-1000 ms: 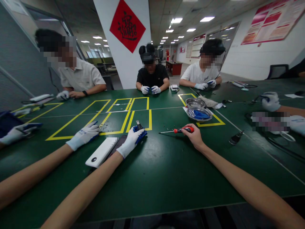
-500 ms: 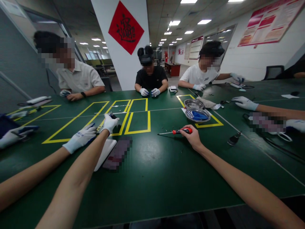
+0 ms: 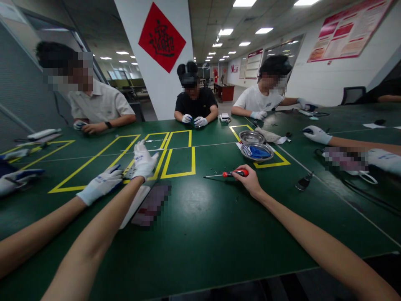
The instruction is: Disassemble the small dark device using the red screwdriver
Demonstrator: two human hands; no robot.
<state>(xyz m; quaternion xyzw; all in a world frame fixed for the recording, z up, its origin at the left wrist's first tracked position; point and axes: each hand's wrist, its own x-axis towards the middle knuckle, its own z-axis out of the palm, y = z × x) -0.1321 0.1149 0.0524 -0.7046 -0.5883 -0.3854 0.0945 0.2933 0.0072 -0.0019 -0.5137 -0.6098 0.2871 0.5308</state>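
My right hand (image 3: 250, 184) pinches screwdriver (image 3: 228, 174), pointing left from fingers; left hand (image 3: 144, 162) spread. Likely between steps; next move needs steady grip.

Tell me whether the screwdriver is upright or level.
The screwdriver is roughly level: its shaft points sideways, its handle in the right hand.

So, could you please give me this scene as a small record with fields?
Table: green, marked with yellow tape
Left hand: gloved, fingers extended, palm side hidden
Right hand: bare, holding a screwdriver by its red and black handle
Co-worker's hand: gloved, beside the left hand
Near bowl: metal, containing a blue and white item
Far bowl: metal, just behind
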